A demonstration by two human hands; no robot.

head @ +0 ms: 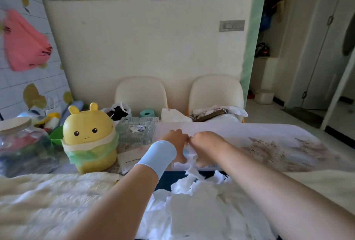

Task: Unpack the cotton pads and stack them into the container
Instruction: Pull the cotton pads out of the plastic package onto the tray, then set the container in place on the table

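Marble-print table (284, 141), cream wall (153, 51); left hand (175, 142), right hand (208, 147) pinch packet (186, 151)

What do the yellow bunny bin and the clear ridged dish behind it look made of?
Yellow bunny bin: smooth moulded plastic, by its even colour and soft sheen. Clear ridged dish: glass or clear hard plastic; see-through with ribbed walls, the blur leaves it open.

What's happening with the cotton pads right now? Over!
Left grip and right grip both pinch the packet. Its opening is hidden by them. Yellow bin to the left, clear of both.
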